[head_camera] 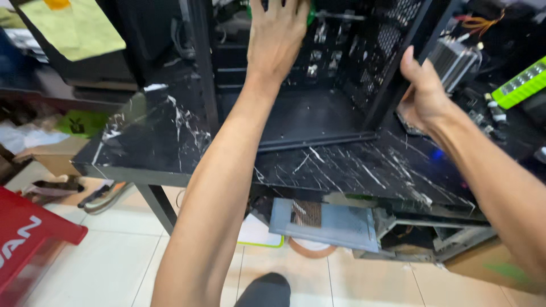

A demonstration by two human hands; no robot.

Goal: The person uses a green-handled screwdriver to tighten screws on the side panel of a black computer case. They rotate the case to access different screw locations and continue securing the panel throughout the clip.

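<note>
Left hand (278, 40) reached deep into the open black PC case (318, 113) at upper centre, fingers spread over a green part (310, 13); grip unclear. Right hand (424, 94) curled around the case's right edge. Best steadied there, case flat on the marble-pattern table (148, 136).
</note>
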